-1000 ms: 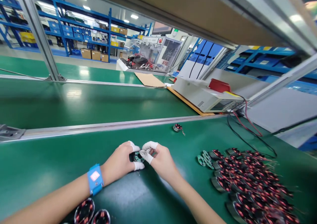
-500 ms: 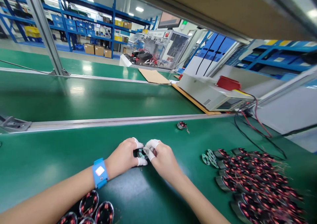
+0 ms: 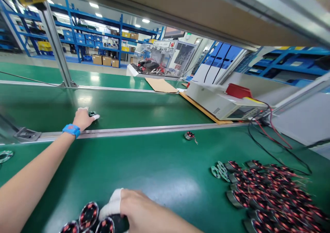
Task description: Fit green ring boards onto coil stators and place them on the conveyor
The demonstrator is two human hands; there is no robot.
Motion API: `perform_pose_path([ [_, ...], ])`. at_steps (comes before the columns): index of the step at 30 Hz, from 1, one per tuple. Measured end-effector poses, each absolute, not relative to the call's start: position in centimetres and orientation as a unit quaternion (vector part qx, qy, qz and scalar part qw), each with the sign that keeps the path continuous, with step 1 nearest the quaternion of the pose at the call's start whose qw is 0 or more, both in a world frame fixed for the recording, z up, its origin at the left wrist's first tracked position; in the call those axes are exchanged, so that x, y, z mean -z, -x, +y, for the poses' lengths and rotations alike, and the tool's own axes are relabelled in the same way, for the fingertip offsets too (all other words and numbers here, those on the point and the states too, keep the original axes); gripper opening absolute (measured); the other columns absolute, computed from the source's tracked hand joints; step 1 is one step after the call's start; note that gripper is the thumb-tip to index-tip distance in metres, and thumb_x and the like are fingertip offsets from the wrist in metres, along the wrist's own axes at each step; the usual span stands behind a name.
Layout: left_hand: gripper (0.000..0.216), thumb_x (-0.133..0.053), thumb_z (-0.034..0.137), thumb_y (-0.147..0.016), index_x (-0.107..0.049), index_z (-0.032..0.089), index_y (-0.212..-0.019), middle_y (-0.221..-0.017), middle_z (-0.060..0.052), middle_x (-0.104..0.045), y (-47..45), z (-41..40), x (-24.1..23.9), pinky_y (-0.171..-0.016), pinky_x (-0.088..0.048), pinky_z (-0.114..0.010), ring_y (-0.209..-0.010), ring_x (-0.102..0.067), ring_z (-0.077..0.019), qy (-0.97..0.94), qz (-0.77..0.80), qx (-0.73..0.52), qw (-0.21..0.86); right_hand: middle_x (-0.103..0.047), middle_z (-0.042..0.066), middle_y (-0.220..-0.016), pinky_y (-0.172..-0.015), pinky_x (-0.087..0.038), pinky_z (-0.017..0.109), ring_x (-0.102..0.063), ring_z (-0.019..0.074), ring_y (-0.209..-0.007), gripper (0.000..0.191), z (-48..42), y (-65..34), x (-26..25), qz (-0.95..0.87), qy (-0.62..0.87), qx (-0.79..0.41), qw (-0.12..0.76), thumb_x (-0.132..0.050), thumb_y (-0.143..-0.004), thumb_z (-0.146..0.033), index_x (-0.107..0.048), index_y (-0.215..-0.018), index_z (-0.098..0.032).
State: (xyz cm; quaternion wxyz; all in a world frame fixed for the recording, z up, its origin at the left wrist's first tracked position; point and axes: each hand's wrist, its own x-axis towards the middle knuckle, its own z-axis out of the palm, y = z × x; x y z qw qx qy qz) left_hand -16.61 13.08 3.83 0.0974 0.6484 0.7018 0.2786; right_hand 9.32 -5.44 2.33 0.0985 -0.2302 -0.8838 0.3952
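Fingertips of the left hand (image 3: 83,118), capped white, pinch a small round part (image 3: 92,113) on the far belt (image 3: 144,106) at ten o'clock. The right hand (image 3: 140,209) curls over a wound coil (image 3: 106,225) at six o'clock, grip unclear. Wristband label (image 3: 70,130) unreadable.

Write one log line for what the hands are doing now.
left hand: touching small round part on belt | right hand: on wound coils at near edge | coil pile: at right, untouched
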Motion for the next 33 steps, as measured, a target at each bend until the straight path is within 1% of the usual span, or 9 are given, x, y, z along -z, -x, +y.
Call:
perform_pose_path([
  [2,0.051,-0.058,0.031,-0.077,-0.047,-0.003,-0.115,-0.114,-0.016,-0.055,15.3,12.3,-3.6,-0.099,-0.029,-0.044,-0.121,-0.033,-0.0400,-0.673,0.676,-0.283,0.100,-0.061,-0.001,-0.084,-0.067,-0.042,0.019,-0.057,0.0143,-0.078,0.022,-5.2,-9.3,-2.1,-0.884,0.240,-0.385,0.110,-0.067,-0.071,-0.029,-0.065,-0.093,-0.027],
  [4,0.049,-0.059,0.028,-0.075,-0.051,0.003,-0.116,-0.116,-0.013,-0.056,12.8,11.2,-3.4,-0.097,-0.035,-0.037,-0.117,-0.043,-0.0324,-0.714,0.631,-0.272,0.135,-0.061,-0.001,-0.080,-0.066,-0.042,0.020,-0.055,0.0152,-0.076,0.021,-4.5,-10.5,-2.2,-0.877,0.278,-0.371,0.123,-0.069,-0.069,-0.030,-0.065,-0.089,-0.025],
  [7,0.042,-0.065,0.017,-0.066,-0.061,0.015,-0.108,-0.096,-0.003,-0.067,8.6,8.5,-3.1,-0.077,-0.048,-0.025,-0.086,-0.062,-0.0176,-0.790,0.499,-0.205,0.292,-0.061,0.001,-0.084,-0.069,-0.042,0.023,-0.054,0.0163,-0.077,0.030,-3.2,-13.9,-2.6,-0.850,0.378,-0.339,0.143,-0.067,-0.067,-0.016,-0.064,-0.096,-0.023],
  [11,0.078,-0.067,0.007,-0.057,-0.044,0.018,-0.130,-0.108,-0.005,-0.064,4.3,4.3,-2.4,-0.077,-0.049,-0.028,-0.090,-0.059,-0.0181,-0.809,0.274,-0.100,0.511,-0.059,0.003,-0.086,-0.068,-0.042,0.027,-0.051,0.0166,-0.072,0.040,-2.6,-17.1,-2.1,-0.793,0.510,-0.286,0.170,-0.065,-0.065,-0.012,-0.062,-0.103,-0.022],
  [19,0.073,-0.074,0.021,-0.061,-0.045,0.019,-0.128,-0.101,-0.004,-0.062,1.5,1.7,-0.6,-0.082,-0.044,-0.031,-0.091,-0.056,-0.0212,-0.828,0.317,-0.189,0.423,-0.055,-0.001,-0.071,-0.056,-0.039,0.025,-0.050,0.0156,-0.063,0.025,-4.0,-16.7,-0.9,-0.731,0.626,-0.210,0.172,-0.072,-0.064,-0.022,-0.057,-0.084,-0.020],
  [23,0.054,-0.066,0.012,-0.067,-0.052,0.022,-0.118,-0.098,-0.002,-0.060,1.4,1.5,-0.9,-0.082,-0.043,-0.028,-0.092,-0.054,-0.0191,-0.843,0.293,-0.196,0.407,-0.060,0.006,-0.092,-0.063,-0.047,0.029,-0.055,0.0192,-0.075,0.049,-3.9,-17.5,-1.3,-0.779,0.532,-0.220,0.248,-0.074,-0.067,-0.030,-0.056,-0.112,-0.023],
  [25,0.052,-0.064,0.010,-0.069,-0.052,0.022,-0.117,-0.100,-0.002,-0.059,1.4,1.4,-1.1,-0.082,-0.042,-0.027,-0.093,-0.053,-0.0182,-0.849,0.278,-0.194,0.405,-0.061,0.008,-0.097,-0.069,-0.048,0.031,-0.056,0.0202,-0.081,0.040,-3.6,-17.5,-1.5,-0.814,0.452,-0.212,0.295,-0.069,-0.074,-0.030,-0.058,-0.112,-0.024],
  [28,0.048,-0.067,0.014,-0.070,-0.053,0.022,-0.116,-0.098,-0.002,-0.059,1.3,1.3,-1.2,-0.082,-0.042,-0.027,-0.091,-0.052,-0.0178,-0.855,0.268,-0.187,0.404,-0.067,0.005,-0.083,-0.067,-0.047,0.030,-0.057,0.0188,-0.076,0.015,-3.3,-17.5,-1.6,-0.842,0.389,-0.180,0.326,-0.058,-0.083,-0.021,-0.068,-0.093,-0.025],
  [33,0.024,-0.064,0.011,-0.075,-0.063,0.023,-0.096,-0.088,0.001,-0.061,1.1,1.5,-1.4,-0.080,-0.040,-0.023,-0.087,-0.051,-0.0154,-0.863,0.234,-0.194,0.403,-0.068,0.005,-0.073,-0.056,-0.046,0.026,-0.058,0.0166,-0.065,0.027,-3.8,-18.4,-2.3,-0.867,0.380,-0.087,0.311,-0.044,-0.088,-0.014,-0.069,-0.085,-0.022],
])
